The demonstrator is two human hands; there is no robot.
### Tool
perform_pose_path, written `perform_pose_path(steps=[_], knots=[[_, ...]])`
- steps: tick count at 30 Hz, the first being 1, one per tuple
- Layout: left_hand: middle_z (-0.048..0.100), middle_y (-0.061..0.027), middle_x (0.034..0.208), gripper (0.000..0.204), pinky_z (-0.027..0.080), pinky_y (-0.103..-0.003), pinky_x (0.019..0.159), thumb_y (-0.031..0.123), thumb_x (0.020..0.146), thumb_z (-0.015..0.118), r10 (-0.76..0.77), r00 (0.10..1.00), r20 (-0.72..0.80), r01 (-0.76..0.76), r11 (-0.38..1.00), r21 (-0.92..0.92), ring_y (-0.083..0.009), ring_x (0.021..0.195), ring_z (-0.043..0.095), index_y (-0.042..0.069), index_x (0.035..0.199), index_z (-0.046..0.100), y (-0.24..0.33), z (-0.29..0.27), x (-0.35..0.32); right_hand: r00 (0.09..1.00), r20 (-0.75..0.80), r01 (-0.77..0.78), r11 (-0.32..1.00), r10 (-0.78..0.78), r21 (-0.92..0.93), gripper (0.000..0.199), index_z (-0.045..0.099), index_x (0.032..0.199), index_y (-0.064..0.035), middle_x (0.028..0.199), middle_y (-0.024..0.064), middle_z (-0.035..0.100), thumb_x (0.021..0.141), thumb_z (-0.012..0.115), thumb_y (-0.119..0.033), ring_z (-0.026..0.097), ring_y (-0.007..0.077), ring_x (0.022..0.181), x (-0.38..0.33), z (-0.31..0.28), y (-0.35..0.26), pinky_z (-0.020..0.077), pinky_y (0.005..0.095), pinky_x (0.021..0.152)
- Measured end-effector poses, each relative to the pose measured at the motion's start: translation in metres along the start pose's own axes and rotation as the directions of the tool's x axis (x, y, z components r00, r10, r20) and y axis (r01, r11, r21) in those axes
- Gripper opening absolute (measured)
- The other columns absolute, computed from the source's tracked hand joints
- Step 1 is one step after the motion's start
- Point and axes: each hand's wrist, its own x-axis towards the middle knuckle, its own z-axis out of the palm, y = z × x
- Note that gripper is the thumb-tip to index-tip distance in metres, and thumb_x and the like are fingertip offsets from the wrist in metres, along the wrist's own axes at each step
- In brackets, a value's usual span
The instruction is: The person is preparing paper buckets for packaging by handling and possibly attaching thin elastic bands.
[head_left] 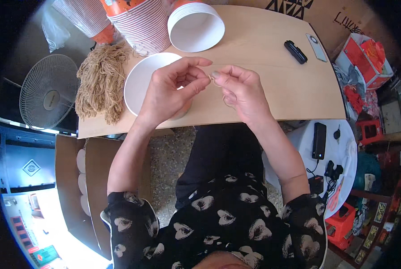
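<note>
My left hand (171,89) and my right hand (245,92) meet above the front part of the table. Each pinches a thin tan string (212,80), which shows in the small gap between the fingertips. More of it loops below my right fingers. My left index finger sticks out above the pinch. Under my left hand a white paper bucket (135,85) rests on the table, partly hidden by the hand and forearm. A thick bundle of tan strings (102,83) lies at the table's left edge, beside the bucket.
Nested white buckets (140,27) stand at the back left, with another white bucket (196,30) tipped toward me. A black case (295,52) and a phone (316,47) lie far right. A fan (50,96) stands left; a cardboard box (70,179) sits below. A white round stool (339,148) holds chargers.
</note>
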Motion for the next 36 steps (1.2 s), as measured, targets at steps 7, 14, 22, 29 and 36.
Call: perform_pose_path(steps=[7, 14, 22, 29, 36], knots=[[0.071, -0.0042, 0.085, 0.021, 0.053, -0.02, 0.067, 0.005, 0.089, 0.071, -0.06, 0.996, -0.069, 0.06, 0.998, -0.002, -0.0056, 0.074, 0.063, -0.002, 0.109, 0.07, -0.003, 0.0, -0.006, 1.0, -0.01, 0.003, 0.999, -0.004, -0.043, 0.01, 0.063, 0.086, -0.003, 0.063, -0.0062, 0.052, 0.09, 0.07, -0.01, 0.037, -0.0008, 0.047, 0.002, 0.007, -0.002, 0.0237, 0.017, 0.04], [0.071, -0.0051, 0.083, 0.015, 0.054, -0.02, 0.067, 0.008, 0.089, 0.072, -0.156, 0.986, -0.056, 0.153, 0.987, -0.057, -0.0066, 0.076, 0.065, -0.002, 0.101, 0.073, -0.001, -0.007, -0.005, 1.0, -0.022, -0.023, 0.995, 0.021, -0.097, 0.013, 0.064, 0.093, -0.0018, 0.066, -0.0059, 0.051, 0.092, 0.069, -0.015, 0.032, 0.0005, 0.049, 0.003, 0.008, -0.004, 0.0239, 0.0184, 0.044], [0.071, -0.0069, 0.087, 0.019, 0.055, -0.021, 0.072, 0.013, 0.092, 0.069, -0.298, 0.949, 0.1, 0.309, 0.941, -0.136, -0.0101, 0.079, 0.067, -0.003, 0.101, 0.071, -0.004, -0.023, 0.001, 0.979, 0.049, 0.203, 0.967, -0.198, -0.155, 0.014, 0.067, 0.098, -0.0009, 0.069, -0.0078, 0.05, 0.09, 0.069, -0.012, 0.04, 0.0002, 0.056, 0.015, -0.002, -0.012, 0.0306, 0.0174, 0.05], [0.071, -0.0093, 0.091, 0.024, 0.054, -0.021, 0.072, 0.016, 0.093, 0.068, -0.392, 0.906, 0.159, 0.422, 0.865, -0.273, -0.0109, 0.08, 0.067, -0.005, 0.105, 0.068, -0.01, -0.028, 0.002, 0.851, 0.129, 0.467, 0.622, -0.509, -0.629, 0.013, 0.069, 0.095, -0.0039, 0.076, -0.0051, 0.053, 0.083, 0.071, -0.001, 0.044, 0.0028, 0.064, 0.009, -0.002, 0.002, 0.0347, 0.0189, 0.056], [0.07, -0.0086, 0.087, 0.024, 0.054, -0.021, 0.071, 0.016, 0.094, 0.068, -0.365, 0.913, 0.181, 0.404, 0.87, -0.283, -0.0103, 0.077, 0.066, -0.005, 0.105, 0.068, -0.012, -0.03, 0.001, 0.717, 0.304, 0.64, 0.419, -0.627, -0.645, 0.014, 0.068, 0.089, -0.0046, 0.077, -0.0014, 0.056, 0.079, 0.076, -0.001, 0.047, 0.0067, 0.064, 0.008, 0.009, 0.009, 0.0358, 0.0221, 0.054]])
